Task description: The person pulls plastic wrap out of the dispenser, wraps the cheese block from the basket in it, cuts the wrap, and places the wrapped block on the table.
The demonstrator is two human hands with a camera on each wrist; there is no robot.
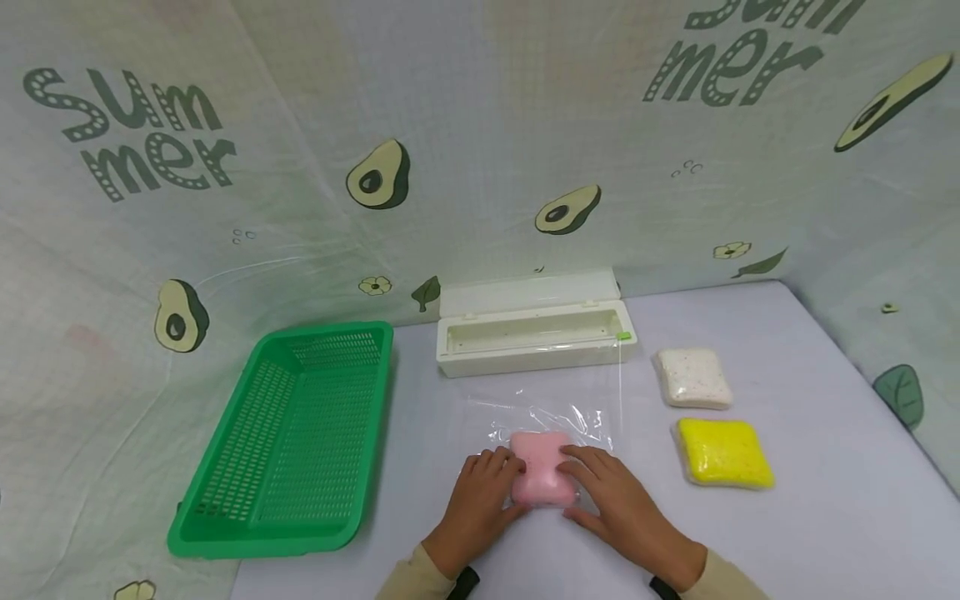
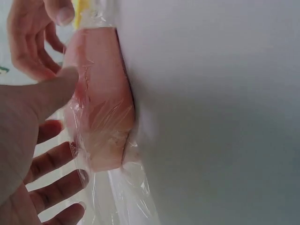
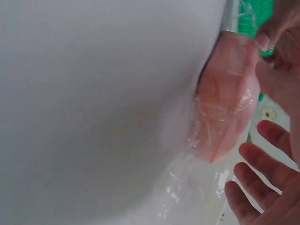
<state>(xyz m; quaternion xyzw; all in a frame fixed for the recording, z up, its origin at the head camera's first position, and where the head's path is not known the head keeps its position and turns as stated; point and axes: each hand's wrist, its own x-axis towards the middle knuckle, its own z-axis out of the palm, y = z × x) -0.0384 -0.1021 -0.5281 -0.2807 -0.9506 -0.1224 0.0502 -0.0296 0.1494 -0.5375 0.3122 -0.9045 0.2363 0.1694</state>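
A pillow-shaped pink block (image 1: 542, 471) rests on the white table with clear plastic film (image 1: 585, 422) around it and spread behind it. On its left side, my left hand (image 1: 483, 496) touches the block's edge with bent fingertips. My right hand (image 1: 618, 504) has its fingertips at the right edge, the thumb lower near the front corner. In the left wrist view, the left thumb (image 2: 61, 91) lies against the film-covered block (image 2: 103, 84) and the other fingers are spread. Spread right fingers (image 3: 258, 178) also show in the right wrist view, beside the wrinkled film.
Behind the film stands a long white box (image 1: 525, 360), lid raised, with a green piece at its right end. A green plastic basket (image 1: 363, 475) stands at left. A white wrapped block (image 1: 693, 377) and a yellow one (image 1: 723, 452) lie at right. Printed cloth (image 1: 465, 108) hangs behind.
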